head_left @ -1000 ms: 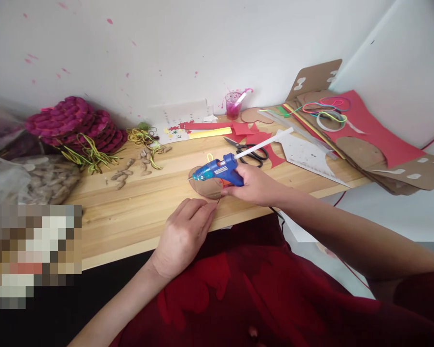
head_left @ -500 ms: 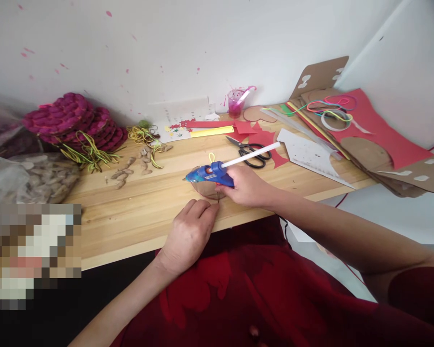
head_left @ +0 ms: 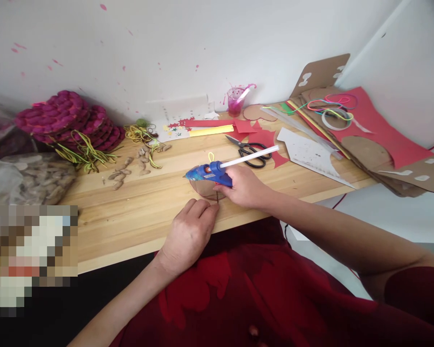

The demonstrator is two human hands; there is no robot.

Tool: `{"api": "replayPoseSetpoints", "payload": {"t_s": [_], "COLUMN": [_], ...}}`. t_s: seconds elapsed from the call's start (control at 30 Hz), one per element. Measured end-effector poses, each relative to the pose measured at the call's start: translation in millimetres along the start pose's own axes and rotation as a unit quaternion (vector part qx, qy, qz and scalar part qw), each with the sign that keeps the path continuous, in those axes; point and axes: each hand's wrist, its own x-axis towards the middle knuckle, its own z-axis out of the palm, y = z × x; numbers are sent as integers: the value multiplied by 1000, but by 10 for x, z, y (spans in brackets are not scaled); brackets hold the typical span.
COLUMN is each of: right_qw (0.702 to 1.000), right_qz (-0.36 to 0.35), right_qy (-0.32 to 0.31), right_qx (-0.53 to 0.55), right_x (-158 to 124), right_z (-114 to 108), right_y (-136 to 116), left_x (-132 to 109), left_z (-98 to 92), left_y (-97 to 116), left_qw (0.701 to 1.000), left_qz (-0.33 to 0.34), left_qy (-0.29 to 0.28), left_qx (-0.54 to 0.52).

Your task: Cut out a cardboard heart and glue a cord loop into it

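A blue glue gun (head_left: 217,174) with a white glue stick (head_left: 251,156) in its back lies in the grip of my right hand (head_left: 248,187), its tip pointing left. Beneath it, a brown cardboard disc (head_left: 201,188) rests on the wooden table, partly covered by the gun. A yellow loop (head_left: 211,157) shows at the disc's far edge. My left hand (head_left: 191,231) is closed at the disc's near edge, its fingertips pinching a thin dark cord (head_left: 217,196).
Black scissors (head_left: 253,153) lie beyond my right hand, near red paper scraps (head_left: 262,140). Peanuts (head_left: 121,172), yellow-green yarn (head_left: 88,152) and purple woven discs (head_left: 56,115) are at the left. A pink-stained cup (head_left: 235,101) stands by the wall; stacked cardboard (head_left: 365,149) is at the right.
The view has shifted very slightly. Both hands keep nearly the same places, with the glue gun still over the disc.
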Motion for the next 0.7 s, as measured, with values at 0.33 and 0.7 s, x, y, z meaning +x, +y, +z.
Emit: {"api": "replayPoseSetpoints", "payload": {"t_s": [0.33, 0.7], "right_qw": [999, 968], "right_qz": [-37, 118], "right_qy": [14, 154], "right_qx": [2, 157], "right_x": [-11, 152], "right_z": [48, -191], "right_y": [-9, -21], "left_x": [21, 67], "left_z": [-60, -216], "left_y": [41, 58], "left_qw": [999, 998], "left_qz": [4, -10], "left_qy": [-22, -28], "left_qx": [33, 49]}}
